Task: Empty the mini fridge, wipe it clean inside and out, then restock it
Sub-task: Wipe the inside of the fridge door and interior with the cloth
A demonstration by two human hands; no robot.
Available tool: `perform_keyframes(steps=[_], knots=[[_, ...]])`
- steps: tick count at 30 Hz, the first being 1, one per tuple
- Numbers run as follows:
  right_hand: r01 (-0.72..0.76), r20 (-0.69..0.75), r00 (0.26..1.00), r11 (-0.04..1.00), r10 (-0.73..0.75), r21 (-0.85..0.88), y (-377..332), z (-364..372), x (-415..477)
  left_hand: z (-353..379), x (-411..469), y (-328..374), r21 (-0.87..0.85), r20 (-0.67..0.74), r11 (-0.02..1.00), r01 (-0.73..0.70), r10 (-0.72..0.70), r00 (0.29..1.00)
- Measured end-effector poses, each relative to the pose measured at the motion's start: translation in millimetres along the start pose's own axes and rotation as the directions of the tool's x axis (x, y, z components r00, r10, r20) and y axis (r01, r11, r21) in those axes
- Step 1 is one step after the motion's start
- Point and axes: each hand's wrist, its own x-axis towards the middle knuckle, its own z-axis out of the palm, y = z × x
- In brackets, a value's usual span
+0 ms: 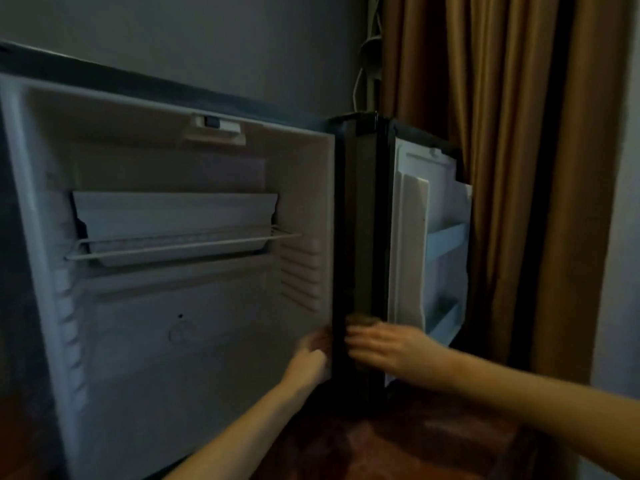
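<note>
One edge of mini fridge (207, 358) between left hand (311, 351), right hand (382, 348).

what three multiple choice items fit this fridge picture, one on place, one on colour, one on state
1. Where is the right hand? A on the wire shelf; B at the dark strip beside the fridge door; C on the floor.
2. What colour is the curtain? A blue; B white; C brown.
3. How is the fridge door? A open; B shut; C taken off.
B: its fingers reach the dark strip. C: brown folds hang at right. A: its inner racks show.
</note>
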Motion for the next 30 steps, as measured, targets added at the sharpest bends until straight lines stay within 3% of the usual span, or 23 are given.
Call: perform_keyframes(steps=[3,6,7,12,14,16,19,20,22,24,26,28,30], knots=[[0.105,0.111,0.986,0.984,-0.122,0.146,-44.7,36.6,-22.4,-0.5,-11.3,-6.8,-0.046,0.037,0.998,0.044,-0.042,0.998],[0.252,0.146,0.95,0.954,-0.275,0.16,-43.7,38.8,-13.9,-0.9,-9.2,-19.8,0.109,0.053,0.989,0.103,-0.11,0.993],[0.246,0.126,0.956,0.957,-0.265,0.152,-33.2,31.6,-6.5,-0.7,-7.3,-26.8,0.15,0.044,0.982,0.116,-0.124,0.991],[-0.043,-0.011,0.999,0.998,0.044,0.045,-8.1,12.5,13.3,-4.6,-12.6,-29.0,0.228,0.011,0.965,0.131,-0.137,0.99],[-0.037,0.055,0.998,0.993,0.031,0.116,-39.8,27.8,-3.5,-9.8,-20.5,-23.4,0.232,0.031,0.96,0.158,-0.169,0.985],[-0.016,0.208,0.978,0.974,-0.032,0.228,-70.5,36.2,-14.6,-20.6,-27.3,-25.2,0.283,0.037,0.945,0.166,-0.184,0.982],[-0.213,0.415,0.909,0.898,0.038,0.384,-71.5,14.3,11.5,-38.9,-36.2,-21.0,0.338,-0.008,0.929,0.154,-0.161,0.987],[-0.257,0.374,0.923,0.869,0.09,0.424,-64.0,9.0,24.4,-44.1,-38.3,-16.4,0.329,-0.042,0.931,0.154,-0.149,0.988],[-0.424,0.251,0.906,0.724,0.342,0.545,-36.0,-14.5,58.7,-56.6,-35.1,2.2,0.347,-0.113,0.934,0.09,-0.054,0.992],[-0.42,-0.022,0.789,0.565,0.614,0.71,5.4,-48.1,94.2,-68.7,-30.6,38.2,0.447,-0.136,0.894,-0.025,0.096,0.986],[-0.325,-0.24,0.547,0.467,0.802,0.822,46.6,-84.2,128.6,-78.5,-33.3,87.9,0.554,-0.088,0.805,-0.212,0.31,0.947],[-0.246,-0.397,0.324,0.482,0.859,0.841,78.4,-122.5,165.1,-93.8,-43.2,135.7,0.66,-0.073,0.676,-0.329,0.494,0.866],[-0.225,-0.51,0.178,0.539,0.842,0.812,97.9,-143.0,199.0,-115.2,-59.1,177.3,0.808,-0.046,0.481,-0.339,0.626,0.778]])
